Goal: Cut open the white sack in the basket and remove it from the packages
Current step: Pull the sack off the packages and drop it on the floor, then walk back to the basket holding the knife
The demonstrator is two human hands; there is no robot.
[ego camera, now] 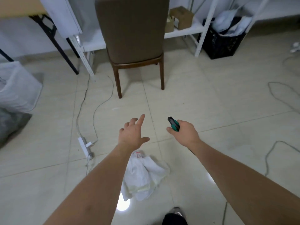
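Right hand (185,132) closed around a green-black box cutter (173,124), blade end forward. Left hand (131,133) empty, fingers spread. Basket (222,44), black crate far right by the shelf, holds the white sack (227,23), bulging over the rim. Looks thin, soft, slippery; pinch loose top folds, cut shallow. Packages hidden inside.

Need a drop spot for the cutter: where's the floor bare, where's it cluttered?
Bare tiles lie ahead of the right hand, between the chair legs and the black crate, and to its right before the grey cable. Crowded: power strip and cords left of the left hand; crumpled white sack under the forearms.
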